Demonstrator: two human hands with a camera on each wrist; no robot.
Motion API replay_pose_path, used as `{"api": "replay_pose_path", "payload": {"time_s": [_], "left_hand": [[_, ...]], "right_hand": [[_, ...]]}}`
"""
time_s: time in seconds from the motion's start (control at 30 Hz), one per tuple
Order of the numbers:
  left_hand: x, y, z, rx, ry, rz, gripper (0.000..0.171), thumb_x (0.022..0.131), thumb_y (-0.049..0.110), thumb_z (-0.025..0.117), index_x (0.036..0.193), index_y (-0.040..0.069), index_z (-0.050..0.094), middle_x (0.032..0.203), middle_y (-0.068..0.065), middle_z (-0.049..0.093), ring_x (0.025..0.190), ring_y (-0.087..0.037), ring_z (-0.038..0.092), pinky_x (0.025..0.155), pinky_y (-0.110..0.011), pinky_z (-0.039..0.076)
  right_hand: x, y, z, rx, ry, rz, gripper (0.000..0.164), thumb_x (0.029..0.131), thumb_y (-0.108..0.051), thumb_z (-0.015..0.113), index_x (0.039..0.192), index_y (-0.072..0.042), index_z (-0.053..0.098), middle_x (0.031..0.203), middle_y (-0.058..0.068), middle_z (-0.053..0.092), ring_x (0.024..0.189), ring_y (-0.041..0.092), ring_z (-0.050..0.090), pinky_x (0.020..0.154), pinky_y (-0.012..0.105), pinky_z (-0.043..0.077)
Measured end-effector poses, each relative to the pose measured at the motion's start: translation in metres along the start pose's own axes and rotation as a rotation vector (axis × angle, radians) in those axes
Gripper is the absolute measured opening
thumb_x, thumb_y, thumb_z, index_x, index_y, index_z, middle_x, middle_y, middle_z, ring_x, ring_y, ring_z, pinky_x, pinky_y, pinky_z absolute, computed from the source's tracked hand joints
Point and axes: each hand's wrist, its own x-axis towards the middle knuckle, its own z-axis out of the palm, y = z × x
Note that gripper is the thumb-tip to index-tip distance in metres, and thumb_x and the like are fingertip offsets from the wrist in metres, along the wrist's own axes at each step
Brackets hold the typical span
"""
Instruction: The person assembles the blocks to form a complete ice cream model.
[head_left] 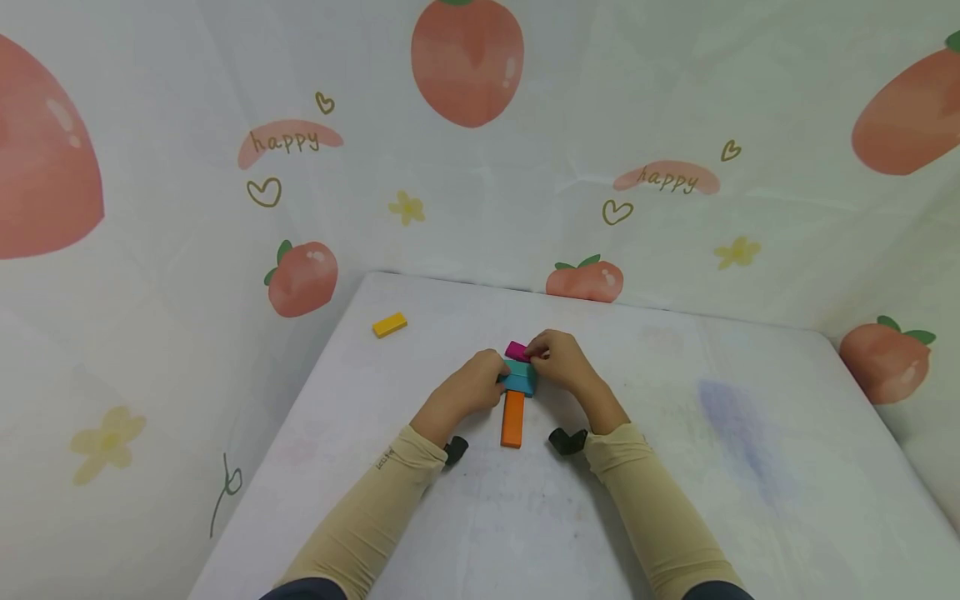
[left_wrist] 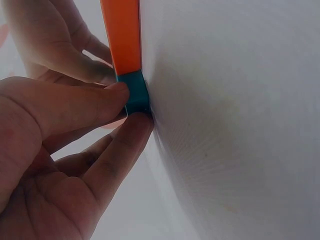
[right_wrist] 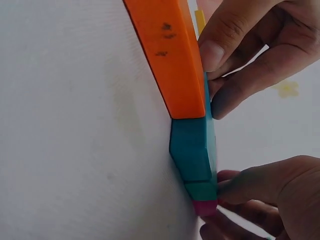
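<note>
In the head view a column of blocks lies on the white table: an orange long block (head_left: 512, 419), a blue slant-sided block (head_left: 517, 384), a green block (head_left: 518, 368) and a magenta block (head_left: 515, 350). My left hand (head_left: 474, 385) pinches the left end of the blue block, its thumb and a fingertip showing on it in the left wrist view. Farther up, my right hand (head_left: 564, 360) holds the magenta block at its right end, with fingertips also against the green block (right_wrist: 201, 191) in the right wrist view. The fingers partly cover the magenta block.
A yellow block (head_left: 390, 325) lies apart near the table's far left corner. Black wrist devices (head_left: 567, 442) sit under both forearms, close to the orange block. Behind the white table (head_left: 750, 517) hangs a cloth printed with peaches.
</note>
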Motion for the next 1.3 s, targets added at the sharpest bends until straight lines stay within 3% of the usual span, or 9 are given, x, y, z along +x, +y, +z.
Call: {"api": "replay_pose_path", "payload": {"time_s": [0.43,0.73,1.07,1.3], "left_hand": [[0.001,-0.003,0.002,-0.011,0.009,0.013,0.034,0.103,0.000,0.062,0.135,-0.011,0.067,0.131,-0.024,0.066,0.128,-0.034,0.063,0.113,-0.044,0.052],[0.000,-0.001,0.000,-0.017,-0.002,-0.001,0.034,0.104,0.002,0.063,0.135,-0.010,0.067,0.131,-0.023,0.067,0.128,-0.033,0.063,0.113,-0.044,0.053],[0.001,-0.001,0.001,-0.014,-0.006,-0.016,0.034,0.105,0.004,0.063,0.136,-0.009,0.066,0.130,-0.022,0.066,0.127,-0.032,0.063,0.112,-0.043,0.054],[0.001,-0.001,0.001,-0.025,-0.009,-0.025,0.035,0.104,0.005,0.064,0.136,-0.009,0.067,0.130,-0.022,0.066,0.125,-0.031,0.063,0.112,-0.044,0.054]], "right_hand": [[0.000,0.001,0.003,0.006,-0.013,-0.017,0.020,0.095,0.003,0.062,0.101,0.004,0.081,0.114,0.018,0.076,0.109,0.034,0.067,0.103,0.052,0.059],[-0.007,0.003,0.002,-0.117,-0.033,-0.136,0.018,0.098,-0.003,0.067,0.107,0.004,0.080,0.121,0.020,0.074,0.116,0.037,0.065,0.107,0.053,0.056],[-0.018,0.005,-0.012,-0.125,-0.213,-0.161,0.043,0.093,-0.016,0.078,0.132,0.002,0.072,0.141,0.016,0.063,0.130,0.034,0.060,0.113,0.052,0.052],[-0.018,0.004,-0.018,-0.128,-0.287,-0.142,0.057,0.088,-0.019,0.083,0.140,-0.001,0.068,0.149,0.015,0.058,0.137,0.035,0.055,0.117,0.055,0.048]]}}
